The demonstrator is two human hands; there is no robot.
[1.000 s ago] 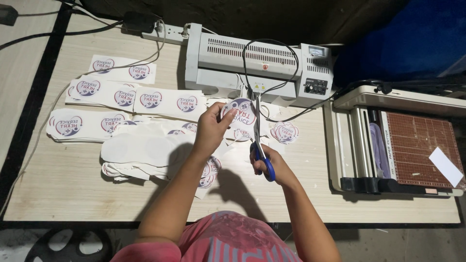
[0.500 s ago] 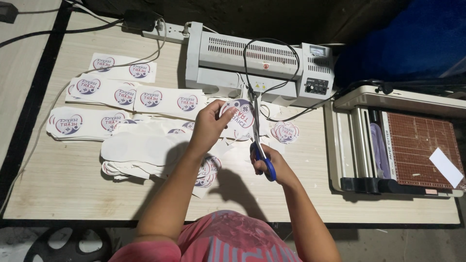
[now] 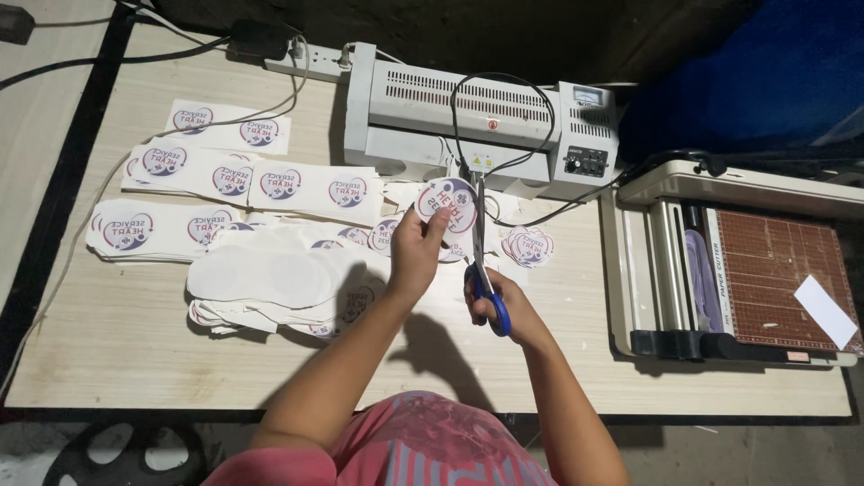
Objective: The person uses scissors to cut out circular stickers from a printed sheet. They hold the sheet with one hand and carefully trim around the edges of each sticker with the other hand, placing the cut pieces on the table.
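Just right of the frame's centre, the left hand (image 3: 416,256) pinches a round printed sticker (image 3: 447,203) by its lower left edge, and against the two earlier views the disc has been turned a little in the fingers while staying at the same spot over the counter (image 3: 117,360). The right hand (image 3: 504,301) is closed through the blue handles of the scissors (image 3: 481,261), whose blades point up along the sticker's right edge, much as before. Judging by that small rotation, the cut is creeping round the outline, with the cut stickers (image 3: 528,245) lying just to the right and uncut printed sheets (image 3: 261,180) at upper left.
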